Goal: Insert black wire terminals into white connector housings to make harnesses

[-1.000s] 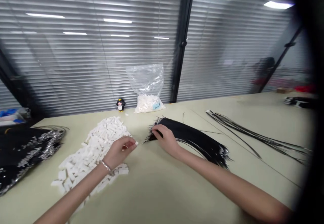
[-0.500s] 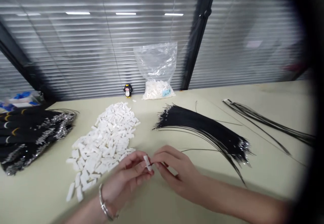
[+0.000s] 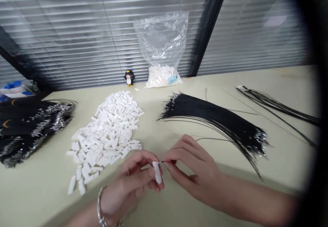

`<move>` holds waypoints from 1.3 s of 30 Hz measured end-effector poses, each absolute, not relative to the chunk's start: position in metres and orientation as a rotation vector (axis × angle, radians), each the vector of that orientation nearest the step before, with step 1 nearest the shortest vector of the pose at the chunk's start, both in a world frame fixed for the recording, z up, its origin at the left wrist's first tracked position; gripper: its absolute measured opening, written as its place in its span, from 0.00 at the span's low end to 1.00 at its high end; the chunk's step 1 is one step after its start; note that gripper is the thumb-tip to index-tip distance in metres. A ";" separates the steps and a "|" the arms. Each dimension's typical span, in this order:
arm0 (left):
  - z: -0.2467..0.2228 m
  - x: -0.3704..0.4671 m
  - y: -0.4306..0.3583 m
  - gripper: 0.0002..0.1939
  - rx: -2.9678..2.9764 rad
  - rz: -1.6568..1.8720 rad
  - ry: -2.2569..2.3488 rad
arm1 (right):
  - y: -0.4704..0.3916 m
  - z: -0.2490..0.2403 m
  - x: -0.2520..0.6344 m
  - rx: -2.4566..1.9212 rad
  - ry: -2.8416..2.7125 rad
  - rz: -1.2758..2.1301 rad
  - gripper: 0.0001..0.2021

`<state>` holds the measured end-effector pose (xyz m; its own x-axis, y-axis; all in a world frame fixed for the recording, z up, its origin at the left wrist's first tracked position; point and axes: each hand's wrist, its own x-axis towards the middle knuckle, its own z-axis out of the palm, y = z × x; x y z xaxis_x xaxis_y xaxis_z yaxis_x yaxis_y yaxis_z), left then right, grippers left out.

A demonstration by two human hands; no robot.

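Pinched by the left hand (image 3: 128,186), a small white connector (image 3: 157,173) tilts above the table (image 3: 184,204), between the two hands. Thumb and finger of the right hand (image 3: 196,172) close narrowly on a thin dark wire (image 3: 161,162), its end at the connector's upper side; whether it is seated, I cannot quite tell. Joining wire end to connector seems the step in hand. Next calls for a steady connector and a straight, gentle feed.

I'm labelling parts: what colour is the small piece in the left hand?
White; the piece shows best in the head view.
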<state>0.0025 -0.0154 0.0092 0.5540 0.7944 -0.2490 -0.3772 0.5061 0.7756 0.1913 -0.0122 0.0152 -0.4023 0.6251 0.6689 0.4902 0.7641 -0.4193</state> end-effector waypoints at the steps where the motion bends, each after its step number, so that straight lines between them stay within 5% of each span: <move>1: 0.009 0.003 -0.015 0.04 0.733 0.766 0.645 | -0.013 0.015 0.192 -0.829 -2.090 0.176 0.06; 18: 0.014 0.007 -0.018 0.06 0.740 0.775 0.674 | -0.018 0.023 0.199 -0.772 -2.297 -0.144 0.04; 30: 0.015 0.006 -0.020 0.05 0.810 0.817 0.693 | -0.016 0.011 0.207 -0.764 -2.281 -0.132 0.12; 39: 0.006 0.002 -0.016 0.07 0.940 0.906 0.848 | -0.015 0.017 0.202 -0.821 -2.246 -0.093 0.06</move>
<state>0.0025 -0.0164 0.0061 0.3736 0.9061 -0.1983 -0.2574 0.3067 0.9163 0.2019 -0.0152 0.0169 -0.5289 0.5317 0.6615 0.5843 0.7934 -0.1706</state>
